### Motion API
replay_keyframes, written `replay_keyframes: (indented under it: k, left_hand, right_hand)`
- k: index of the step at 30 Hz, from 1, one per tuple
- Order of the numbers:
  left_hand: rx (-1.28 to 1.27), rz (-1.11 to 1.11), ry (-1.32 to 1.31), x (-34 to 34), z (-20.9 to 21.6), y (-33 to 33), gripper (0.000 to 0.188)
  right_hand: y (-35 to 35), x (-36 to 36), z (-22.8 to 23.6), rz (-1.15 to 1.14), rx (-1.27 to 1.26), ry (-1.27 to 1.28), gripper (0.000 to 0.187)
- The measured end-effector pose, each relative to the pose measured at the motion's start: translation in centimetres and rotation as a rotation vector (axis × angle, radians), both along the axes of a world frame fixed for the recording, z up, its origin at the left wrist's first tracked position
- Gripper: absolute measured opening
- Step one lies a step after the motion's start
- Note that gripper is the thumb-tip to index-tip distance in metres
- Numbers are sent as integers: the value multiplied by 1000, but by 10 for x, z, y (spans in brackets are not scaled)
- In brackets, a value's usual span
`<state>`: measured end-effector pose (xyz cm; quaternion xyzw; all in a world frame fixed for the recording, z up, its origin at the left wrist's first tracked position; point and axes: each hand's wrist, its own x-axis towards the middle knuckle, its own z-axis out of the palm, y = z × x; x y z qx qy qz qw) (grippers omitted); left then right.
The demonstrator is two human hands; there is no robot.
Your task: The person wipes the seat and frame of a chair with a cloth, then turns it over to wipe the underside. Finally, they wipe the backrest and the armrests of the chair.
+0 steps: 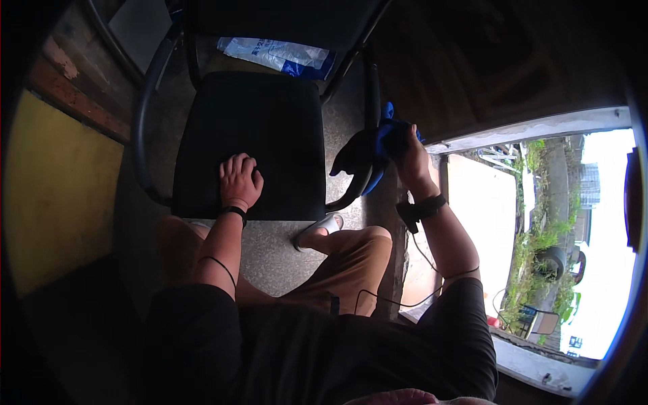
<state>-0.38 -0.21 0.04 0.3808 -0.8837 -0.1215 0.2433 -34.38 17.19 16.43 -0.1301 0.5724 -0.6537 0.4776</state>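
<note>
A black chair seat (270, 145) faces me. My left hand (241, 179) rests on it palm down, fingers laid out and holding nothing. On the right, my right hand (412, 156) is closed around a blue-and-black work glove (390, 138). The glove is bunched up, and a dark part of it hangs over the chair's right armrest (372, 88). Whether there is one glove or a pair in the bundle I cannot tell. The fingers of that hand are partly hidden by the hand itself and the dark cloth.
The curved left armrest (140, 128) borders the seat. A white-and-blue plastic bag (277, 55) lies on the floor behind the chair. My feet in grey slippers (322, 226) are under its front edge. A yellow panel (64, 192) stands left; a bright doorway (482, 202) opens right. A cable (398, 303) hangs by my right arm.
</note>
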Motion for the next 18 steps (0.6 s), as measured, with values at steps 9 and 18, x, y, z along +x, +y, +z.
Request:
replay_keyframes:
  k: [9, 18]
  left_hand:
    - [-16, -6, -43, -11, 2, 5, 23]
    - [27, 8, -51, 9, -1, 3, 25]
  right_hand:
    - [-60, -4, 0, 120, 352, 1241, 60]
    - [-29, 86, -25, 220, 488, 1720, 40]
